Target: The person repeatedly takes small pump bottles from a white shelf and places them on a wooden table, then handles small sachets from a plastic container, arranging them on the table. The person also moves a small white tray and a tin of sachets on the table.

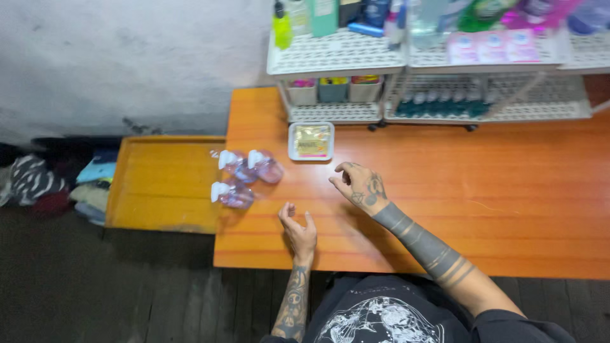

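I am looking at three small clear pinkish bottles [243,176] with white pump tops, lying on their sides at the left end of the orange desk [508,190]. My left hand [298,232] and right hand [360,185] are hovering empty, fingers loosely curled, near one square yellow packet tray [311,141].

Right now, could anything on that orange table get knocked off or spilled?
Maybe. Three pump bottles lie on their sides by the table's left edge, so a bump from the left hand might roll one off. The right hand hovers near the small tray; a quick sweep could push it.
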